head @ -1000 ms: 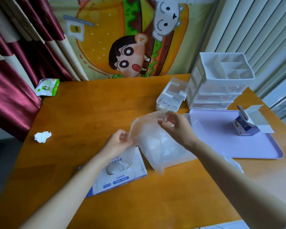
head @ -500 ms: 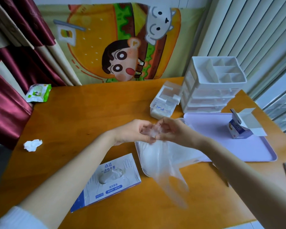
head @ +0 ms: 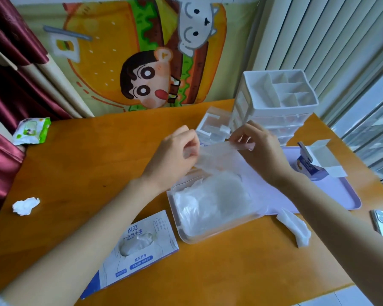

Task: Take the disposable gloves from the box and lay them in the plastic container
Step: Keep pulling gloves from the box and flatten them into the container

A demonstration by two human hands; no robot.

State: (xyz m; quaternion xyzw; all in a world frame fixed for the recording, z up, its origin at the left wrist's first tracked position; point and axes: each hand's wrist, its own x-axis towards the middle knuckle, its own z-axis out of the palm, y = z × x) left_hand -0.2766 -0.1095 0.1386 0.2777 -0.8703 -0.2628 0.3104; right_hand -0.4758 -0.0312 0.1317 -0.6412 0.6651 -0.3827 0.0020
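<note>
Gloves (head: 210, 202) are laid in the plastic container (head: 219, 236), another glove (head: 217, 152) is pinched between left hand (head: 175, 157) and right hand (head: 260, 151), and the box (head: 142, 260) is not yet emptied.

Home: cartoon wall cloth (head: 142, 62), curtains (head: 13, 62)

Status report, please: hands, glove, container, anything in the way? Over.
One glove pinched between left hand and right hand, spread above the container. A pile already inside. The box sits beside it; nothing blocking the drop.
</note>
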